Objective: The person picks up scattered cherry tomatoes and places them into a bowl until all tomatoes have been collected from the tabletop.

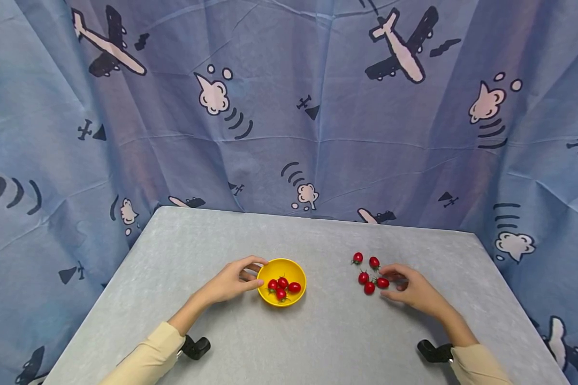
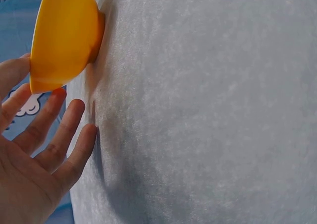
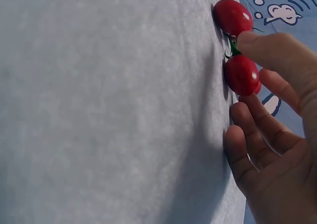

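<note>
Curtain: blue cloth (image 1: 270, 133) printed with planes and puffs of cloud, hanging behind the bowl, past the table's far edge.
Table: pale grey top (image 1: 337, 342), with the bowl standing on it.
Yellow bowl: upright (image 1: 289, 269), holding several small red tomatoes (image 1: 294, 287) with green stems.
Left hand: at the bowl's left side (image 1: 231, 278), holding it lightly, thumb and forefinger at the rim, another finger by the outer wall, the remaining fingers spread.
Loose tomatoes: five (image 1: 363, 278) in a cluster on the table, to the right of the bowl and well apart from it.
Right hand: beyond the cluster from the bowl (image 1: 416, 289), thumb and fingers parted on either side of the nearest tomato (image 1: 382, 282); whether they touch it, I cannot tell.
Sleeves: cream (image 1: 149, 355), nearer the wearer than the bowl.
Wrist devices: black, one by each sleeve (image 1: 196, 347), also on the bowl's near side.
</note>
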{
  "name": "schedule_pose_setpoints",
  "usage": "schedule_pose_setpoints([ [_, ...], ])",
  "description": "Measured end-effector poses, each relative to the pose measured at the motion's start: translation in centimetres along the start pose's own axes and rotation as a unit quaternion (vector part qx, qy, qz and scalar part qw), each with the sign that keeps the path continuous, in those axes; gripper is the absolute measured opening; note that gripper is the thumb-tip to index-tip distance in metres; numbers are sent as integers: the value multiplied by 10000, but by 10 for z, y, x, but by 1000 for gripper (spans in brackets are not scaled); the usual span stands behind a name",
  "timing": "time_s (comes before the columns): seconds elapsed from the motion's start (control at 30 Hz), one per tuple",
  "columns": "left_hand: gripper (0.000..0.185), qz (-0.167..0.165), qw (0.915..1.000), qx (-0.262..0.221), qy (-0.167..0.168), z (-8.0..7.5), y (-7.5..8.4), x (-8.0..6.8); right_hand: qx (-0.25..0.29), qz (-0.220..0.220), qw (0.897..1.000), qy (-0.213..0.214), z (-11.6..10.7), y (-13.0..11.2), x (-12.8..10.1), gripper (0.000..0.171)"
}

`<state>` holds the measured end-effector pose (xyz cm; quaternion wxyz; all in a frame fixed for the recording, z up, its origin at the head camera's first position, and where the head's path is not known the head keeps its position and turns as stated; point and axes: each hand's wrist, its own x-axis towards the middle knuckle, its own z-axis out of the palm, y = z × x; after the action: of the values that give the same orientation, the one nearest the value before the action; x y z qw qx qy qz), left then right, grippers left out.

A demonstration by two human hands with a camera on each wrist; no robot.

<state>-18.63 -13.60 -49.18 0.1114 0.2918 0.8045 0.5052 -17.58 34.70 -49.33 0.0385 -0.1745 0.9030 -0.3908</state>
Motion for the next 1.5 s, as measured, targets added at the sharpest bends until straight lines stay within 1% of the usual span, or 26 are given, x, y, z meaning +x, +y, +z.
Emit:
schedule_pose_setpoints([
  [0.3,41,-149,9999,28,-20,-1,0,-1,-181,-150,9997,-50,3,3,4,36],
  [0.63,41,-188,9998,-6,-10,-1,1,-1,-278,4,9996,-53,4,3,7,27],
  [0.93,40,-70,10000,23,-11,0,-1,0,-227,-72,9996,122,-7,0,8,25],
  [1.27,40,-203,9998,2,-26,-1,2,-1,-227,169,9994,209,-19,-11,13,26],
  [1.4,40,-240,9997,9,-29,-1,2,-1,-300,83,9992,237,-24,-16,16,26],
  [1.5,40,-208,9998,24,-23,0,1,0,-296,-15,9992,273,-26,-19,18,26],
])
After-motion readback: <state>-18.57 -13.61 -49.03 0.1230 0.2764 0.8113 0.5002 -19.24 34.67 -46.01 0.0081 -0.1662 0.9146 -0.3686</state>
